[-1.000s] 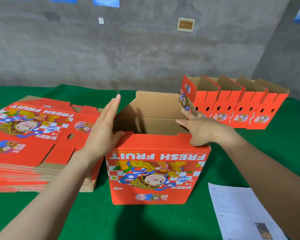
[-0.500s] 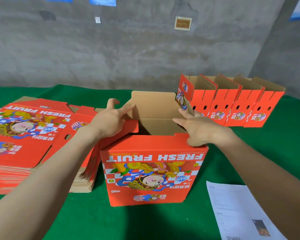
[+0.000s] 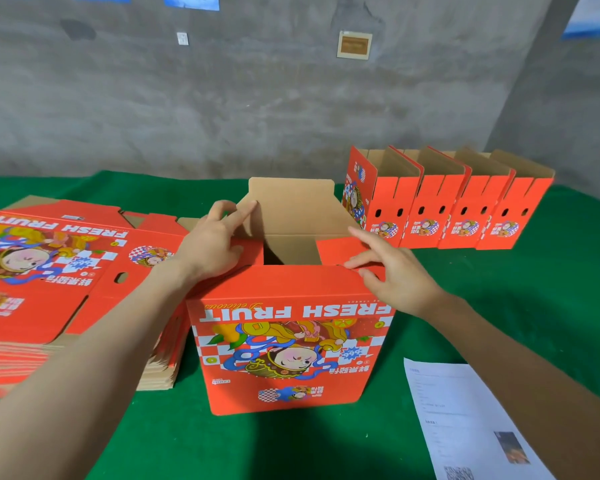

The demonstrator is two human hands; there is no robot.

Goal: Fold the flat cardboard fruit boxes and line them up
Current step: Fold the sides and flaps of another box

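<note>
Head view: the box stands mid-table, print inverted, between the flat stack on its left and four folded boxes lined up at the far right. Straight-fingered and gripping nothing, the left hand lies on the left flap. With fingers spread and unclenched, the right hand touches the right flap.

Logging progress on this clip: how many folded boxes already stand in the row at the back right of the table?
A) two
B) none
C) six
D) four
D: four folded boxes stand upright side by side on the green table, each showing one red side panel with a pair of holes.
</note>
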